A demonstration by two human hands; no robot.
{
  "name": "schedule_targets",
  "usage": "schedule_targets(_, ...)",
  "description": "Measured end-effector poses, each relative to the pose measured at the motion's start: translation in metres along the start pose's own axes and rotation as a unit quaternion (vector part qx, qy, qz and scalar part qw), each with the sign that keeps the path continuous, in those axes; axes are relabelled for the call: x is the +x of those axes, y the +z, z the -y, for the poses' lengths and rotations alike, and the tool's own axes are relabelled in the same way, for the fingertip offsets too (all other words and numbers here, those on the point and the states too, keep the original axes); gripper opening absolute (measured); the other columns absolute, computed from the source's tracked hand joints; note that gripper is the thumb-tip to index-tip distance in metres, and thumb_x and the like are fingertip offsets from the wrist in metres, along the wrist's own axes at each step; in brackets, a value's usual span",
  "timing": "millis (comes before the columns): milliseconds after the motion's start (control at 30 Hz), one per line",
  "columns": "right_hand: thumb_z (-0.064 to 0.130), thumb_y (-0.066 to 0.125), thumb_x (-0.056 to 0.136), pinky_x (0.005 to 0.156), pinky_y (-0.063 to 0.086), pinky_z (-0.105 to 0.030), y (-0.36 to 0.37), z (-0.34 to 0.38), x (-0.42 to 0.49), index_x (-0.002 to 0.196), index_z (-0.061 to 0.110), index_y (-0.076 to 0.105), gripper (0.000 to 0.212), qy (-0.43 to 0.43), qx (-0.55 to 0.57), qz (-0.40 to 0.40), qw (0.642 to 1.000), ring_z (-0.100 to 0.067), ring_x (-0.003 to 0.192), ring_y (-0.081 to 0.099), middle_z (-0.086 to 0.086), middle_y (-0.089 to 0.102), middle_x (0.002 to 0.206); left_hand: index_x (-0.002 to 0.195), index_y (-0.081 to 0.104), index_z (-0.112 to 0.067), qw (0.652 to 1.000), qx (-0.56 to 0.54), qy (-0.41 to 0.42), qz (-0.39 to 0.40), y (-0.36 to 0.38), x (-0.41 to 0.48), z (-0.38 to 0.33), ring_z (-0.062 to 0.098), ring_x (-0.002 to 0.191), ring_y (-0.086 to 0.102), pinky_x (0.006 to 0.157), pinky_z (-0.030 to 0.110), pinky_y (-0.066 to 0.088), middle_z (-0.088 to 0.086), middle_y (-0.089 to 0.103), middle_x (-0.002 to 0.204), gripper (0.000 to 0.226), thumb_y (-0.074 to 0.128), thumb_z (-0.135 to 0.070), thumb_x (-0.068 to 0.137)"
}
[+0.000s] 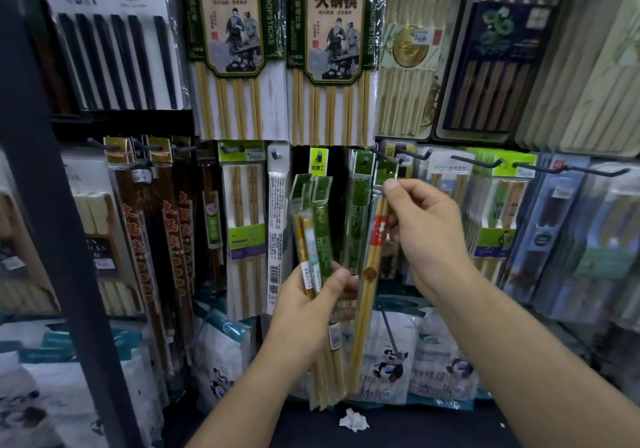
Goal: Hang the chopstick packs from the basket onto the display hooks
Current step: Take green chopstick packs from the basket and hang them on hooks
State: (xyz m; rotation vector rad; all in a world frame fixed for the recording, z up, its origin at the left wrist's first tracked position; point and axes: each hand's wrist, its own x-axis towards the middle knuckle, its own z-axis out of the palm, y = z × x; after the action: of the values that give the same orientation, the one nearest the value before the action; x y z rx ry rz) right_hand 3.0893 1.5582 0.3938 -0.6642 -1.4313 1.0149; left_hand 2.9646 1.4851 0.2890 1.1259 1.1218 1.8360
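Chopstick packs [313, 226] in glossy sleeves fan from the gripping left hand [308, 300]; right hand [426, 236] pinches one long bamboo pack [367, 288].

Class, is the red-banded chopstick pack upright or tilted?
Tilted: the pack slants, top right, bottom left, pinched by the right hand.

Single view, head-worn, wide-angle. It faces forward and slightly down, square onto a display wall [346, 150] hung with goods. Range is close: the wall fills the frame edge to edge, and print on the large packs [228, 32] at 12 o'clock is legible. Both forearms enter from 6 o'clock. Left hand [311, 295] and right hand [422, 233], holding chopstick packs [320, 226], sit near frame centre. A dark upright post [55, 205] slants along the 9 o'clock side. Display hooks [478, 162] at 3 o'clock point towards the lens.
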Motion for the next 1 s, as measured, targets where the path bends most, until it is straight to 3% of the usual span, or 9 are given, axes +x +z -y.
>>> schedule_targets(100, 0.025, 0.06, 0.102, 0.046, 0.041, -0.016, -0.007, 0.008, 0.011, 0.076, 0.022, 0.071, 0.029, 0.001, 0.007, -0.024, 1.0, -0.005, 0.053, 0.048, 0.004, 0.053, 0.063, 0.104, 0.063, -0.012, 1.0, 0.003, 0.007, -0.011, -0.002, 0.003, 0.002, 0.016, 0.066, 0.068, 0.062, 0.03, 0.06, 0.001, 0.069, 0.07, 0.01, 0.062, -0.021, 0.1)
schedule_targets(233, 0.027, 0.059, 0.103, 0.045, 0.04, -0.016, -0.01, 0.013, 0.022, 0.07, 0.02, 0.066, 0.034, 0.01, -0.012, -0.034, 0.999, -0.005, 0.05, 0.043, 0.001, 0.046, 0.064, 0.091, 0.065, -0.035, 1.0, 0.013, -0.005, 0.019, -0.004, 0.002, 0.001, 0.013, 0.052, 0.049, 0.05, 0.026, 0.048, -0.004, 0.052, 0.059, 0.011, 0.07, -0.045, 0.088)
schedule_targets(333, 0.025, 0.059, 0.102, 0.044, 0.04, -0.016, -0.01, 0.015, 0.025, 0.063, 0.021, 0.063, 0.039, 0.018, -0.006, -0.038, 0.999, -0.005, 0.045, 0.038, 0.004, 0.039, 0.058, 0.102, 0.059, -0.031, 0.999, -0.003, -0.03, 0.031, -0.004, 0.0, 0.004, 0.012, 0.053, 0.044, 0.047, 0.026, 0.041, -0.003, 0.05, 0.062, 0.034, 0.073, -0.058, 0.085)
schedule_targets(467, 0.02, 0.059, 0.101, 0.043, 0.038, -0.013, -0.009, 0.012, 0.029, 0.052, 0.022, 0.058, 0.049, 0.028, -0.015, -0.045, 0.998, -0.006, 0.042, 0.034, 0.013, 0.036, 0.047, 0.083, 0.061, -0.039, 0.998, -0.029, -0.03, 0.043, -0.004, 0.0, 0.004, 0.012, 0.055, 0.045, 0.047, 0.027, 0.04, -0.002, 0.052, 0.068, 0.008, 0.064, -0.041, 0.09)
schedule_targets(633, 0.022, 0.061, 0.099, 0.059, 0.046, -0.022, -0.01, 0.002, 0.036, 0.068, 0.011, 0.058, 0.033, 0.033, -0.047, -0.048, 0.997, -0.01, 0.052, 0.039, -0.007, 0.037, 0.062, 0.082, 0.063, -0.037, 0.997, -0.042, -0.029, 0.05, -0.003, -0.001, 0.001, 0.012, 0.058, 0.05, 0.048, 0.027, 0.042, -0.001, 0.058, 0.075, 0.015, 0.063, -0.03, 0.096)
schedule_targets(767, 0.027, 0.062, 0.099, 0.069, 0.049, -0.015, -0.012, -0.011, 0.041, 0.079, -0.008, 0.062, 0.04, 0.024, -0.077, -0.057, 0.995, -0.01, 0.052, 0.043, -0.007, 0.042, 0.067, 0.087, 0.065, -0.037, 0.998, -0.042, -0.009, 0.045, -0.002, -0.002, -0.002, 0.014, 0.063, 0.058, 0.052, 0.028, 0.049, -0.002, 0.063, 0.079, 0.021, 0.058, -0.026, 0.103)
schedule_targets(833, 0.03, 0.064, 0.098, 0.064, 0.046, -0.009, -0.014, -0.016, 0.04, 0.08, -0.002, 0.069, 0.036, 0.019, -0.085, -0.068, 0.994, -0.001, 0.052, 0.051, -0.002, 0.052, 0.063, 0.089, 0.067, -0.036, 0.998, -0.043, -0.003, 0.045, -0.002, -0.002, -0.003, 0.016, 0.068, 0.062, 0.054, 0.03, 0.053, -0.001, 0.065, 0.082, 0.011, 0.061, -0.033, 0.097)
schedule_targets(933, 0.029, 0.069, 0.095, 0.081, 0.048, -0.017, -0.018, -0.019, 0.036, 0.076, 0.013, 0.072, 0.025, 0.012, -0.084, -0.099, 0.991, 0.008, 0.077, 0.062, 0.016, 0.063, 0.062, 0.088, 0.069, -0.034, 0.996, -0.073, -0.01, 0.055, -0.003, -0.003, -0.004, 0.019, 0.069, 0.064, 0.056, 0.032, 0.055, 0.001, 0.068, 0.082, 0.007, 0.067, -0.04, 0.09)
schedule_targets(1000, 0.03, 0.07, 0.095, 0.076, 0.046, -0.02, -0.02, -0.017, 0.03, 0.075, 0.017, 0.071, 0.024, 0.009, -0.083, -0.096, 0.992, 0.01, 0.069, 0.061, 0.015, 0.063, 0.062, 0.088, 0.07, -0.033, 0.994, -0.083, -0.012, 0.066, -0.003, -0.004, -0.004, 0.019, 0.068, 0.064, 0.056, 0.033, 0.056, 0.004, 0.069, 0.083, 0.009, 0.07, -0.042, 0.087)
